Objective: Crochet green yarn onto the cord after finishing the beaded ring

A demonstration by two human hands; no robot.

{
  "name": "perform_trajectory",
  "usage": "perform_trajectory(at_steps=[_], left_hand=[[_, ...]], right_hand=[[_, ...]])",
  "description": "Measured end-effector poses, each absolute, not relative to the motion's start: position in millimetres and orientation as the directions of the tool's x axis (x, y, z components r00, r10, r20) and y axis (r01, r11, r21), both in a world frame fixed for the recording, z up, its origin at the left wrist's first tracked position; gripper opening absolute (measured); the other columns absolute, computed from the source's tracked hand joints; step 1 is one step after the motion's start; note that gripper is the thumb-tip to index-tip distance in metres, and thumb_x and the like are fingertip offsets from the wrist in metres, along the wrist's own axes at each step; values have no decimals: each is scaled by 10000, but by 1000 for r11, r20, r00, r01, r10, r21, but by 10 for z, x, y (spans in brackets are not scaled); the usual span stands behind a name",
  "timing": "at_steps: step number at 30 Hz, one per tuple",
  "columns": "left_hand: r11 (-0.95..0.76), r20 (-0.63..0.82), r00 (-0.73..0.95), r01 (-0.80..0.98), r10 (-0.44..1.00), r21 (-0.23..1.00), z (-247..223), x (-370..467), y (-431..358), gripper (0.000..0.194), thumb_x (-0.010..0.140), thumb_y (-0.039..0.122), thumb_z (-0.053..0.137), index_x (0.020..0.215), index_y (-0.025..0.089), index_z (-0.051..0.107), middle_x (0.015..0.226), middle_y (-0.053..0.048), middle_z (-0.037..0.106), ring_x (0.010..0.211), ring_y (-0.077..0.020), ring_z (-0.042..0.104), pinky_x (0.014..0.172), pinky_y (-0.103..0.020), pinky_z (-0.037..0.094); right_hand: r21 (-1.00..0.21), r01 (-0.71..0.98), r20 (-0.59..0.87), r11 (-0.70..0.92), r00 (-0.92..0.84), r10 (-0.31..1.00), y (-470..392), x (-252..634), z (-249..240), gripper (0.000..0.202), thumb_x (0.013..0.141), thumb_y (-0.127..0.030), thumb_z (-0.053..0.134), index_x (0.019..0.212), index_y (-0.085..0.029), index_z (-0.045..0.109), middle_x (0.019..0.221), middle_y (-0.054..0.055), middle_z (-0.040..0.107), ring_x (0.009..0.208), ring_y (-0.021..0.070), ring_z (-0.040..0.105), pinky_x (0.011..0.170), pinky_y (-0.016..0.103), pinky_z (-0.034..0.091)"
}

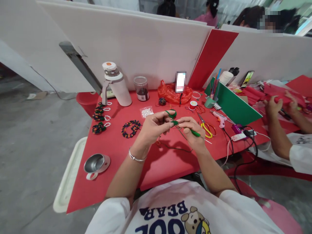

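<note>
My left hand [157, 126] pinches a small piece of green crochet work [175, 123], with a loop of green yarn [172, 113] standing up by its fingers. My right hand [193, 131] is closed round a crochet hook with a green handle [195, 133]; its metal shaft sticks out past the hand. Both hands meet above the red table [161, 169]. A dark strand of yarn [177, 149] trails over the tabletop below them. To the left lies a braided multicoloured yarn ring [131, 129], and a small bag of white beads [146, 112] lies behind the left hand.
A steel cup [97, 164] stands at front left, and a white flask [119, 86] and a jar [141, 89] at the back. Yellow-handled scissors [206, 130], a pink glue gun [219, 119] and a power strip [243, 136] lie right. A co-worker's hands [274, 105] are beyond the green board [234, 102].
</note>
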State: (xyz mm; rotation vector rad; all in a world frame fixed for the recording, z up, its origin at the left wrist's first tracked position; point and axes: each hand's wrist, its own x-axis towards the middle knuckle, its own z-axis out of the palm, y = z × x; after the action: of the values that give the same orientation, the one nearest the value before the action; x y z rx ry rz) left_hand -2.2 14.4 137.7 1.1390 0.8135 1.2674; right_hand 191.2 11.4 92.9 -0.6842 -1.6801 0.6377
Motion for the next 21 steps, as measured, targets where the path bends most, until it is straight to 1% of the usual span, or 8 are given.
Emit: perform_trajectory(at_steps=[2, 6, 8, 12, 15, 18, 21], left_hand=[[-91, 135, 139, -286, 981, 954, 1363, -16, 146, 571, 658, 275, 947, 1194, 164, 785, 723, 18, 678, 530, -71, 537, 476, -209, 438], [-143, 178, 91, -300, 980, 943, 1336, 11, 156, 654, 640, 286, 968, 1246, 148, 763, 742, -7, 715, 656, -107, 615, 598, -226, 474], [-172, 197, 62, -287, 978, 942, 1335, 26, 153, 656, 645, 294, 966, 1251, 148, 763, 739, -10, 719, 685, -117, 627, 630, -236, 475], [-199, 210, 29, -223, 977, 954, 1333, 36, 145, 635, 662, 294, 951, 1256, 166, 766, 747, -8, 720, 643, -105, 579, 581, -236, 419], [-162, 191, 88, -262, 978, 951, 1307, 17, 165, 654, 652, 291, 953, 1264, 160, 764, 722, 2, 691, 650, -112, 590, 605, -245, 438], [-111, 163, 159, -293, 974, 950, 1277, -5, 192, 608, 653, 273, 944, 1227, 153, 781, 707, 14, 654, 663, -117, 600, 633, -254, 464], [-141, 182, 133, -271, 974, 952, 1269, 3, 199, 555, 670, 248, 921, 1200, 149, 788, 711, 12, 656, 678, -118, 606, 656, -254, 479]], right_hand=[[-714, 115, 679, 691, -130, 723, 96, 1896, 905, 263, 1026, -476, 599, 1025, -282, 776, 1115, 80, 742, 1066, 231, 719, 909, 424, 641], [-681, 117, 720, 723, -73, 690, 64, 1841, 887, 200, 1021, -421, 621, 1051, -297, 775, 1140, 74, 746, 1053, 227, 724, 912, 428, 644], [-662, 144, 736, 735, -59, 674, 53, 1822, 891, 179, 1015, -393, 638, 1065, -298, 781, 1147, 73, 752, 1053, 225, 724, 932, 432, 635], [-664, 187, 729, 724, -55, 682, 54, 1826, 883, 199, 1013, -409, 639, 1059, -290, 791, 1125, 78, 762, 1046, 230, 727, 956, 442, 616], [-625, 194, 762, 756, -61, 645, 70, 1841, 866, 210, 1013, -436, 632, 1044, -299, 788, 1101, 72, 770, 1022, 231, 733, 937, 443, 616], [-579, 216, 785, 786, -110, 609, 93, 1845, 890, 222, 1014, -454, 626, 1040, -300, 784, 1088, 71, 779, 1013, 233, 742, 913, 442, 629], [-590, 245, 755, 769, -168, 633, 111, 1835, 959, 192, 1022, -412, 624, 1052, -303, 779, 1108, 66, 782, 1027, 223, 749, 922, 429, 635]])
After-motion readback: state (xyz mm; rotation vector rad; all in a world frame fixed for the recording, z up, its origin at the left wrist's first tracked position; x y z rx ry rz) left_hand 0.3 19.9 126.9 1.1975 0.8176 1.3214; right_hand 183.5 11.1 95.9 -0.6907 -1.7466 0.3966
